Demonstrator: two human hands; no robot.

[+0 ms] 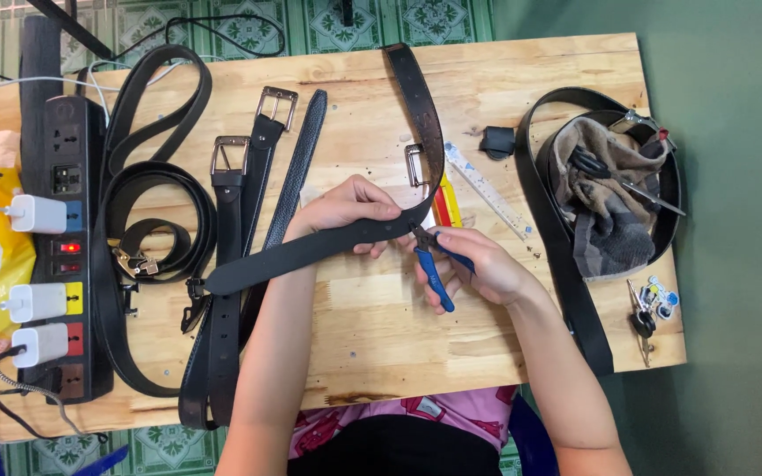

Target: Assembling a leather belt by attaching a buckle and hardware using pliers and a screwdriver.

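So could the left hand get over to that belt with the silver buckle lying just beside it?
Probably yes: the left hand holds the black belt, but the buckled belt lies uncovered on the table just beside it.

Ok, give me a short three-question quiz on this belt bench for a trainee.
1. True or false: the right hand holds blue-handled pliers.
2. What does the left hand grip?
A. a ruler
B. the black belt
C. a key
3. Fill in: the power strip lies at the table's ____ edge in the picture.

Key:
1. True.
2. B.
3. Left.
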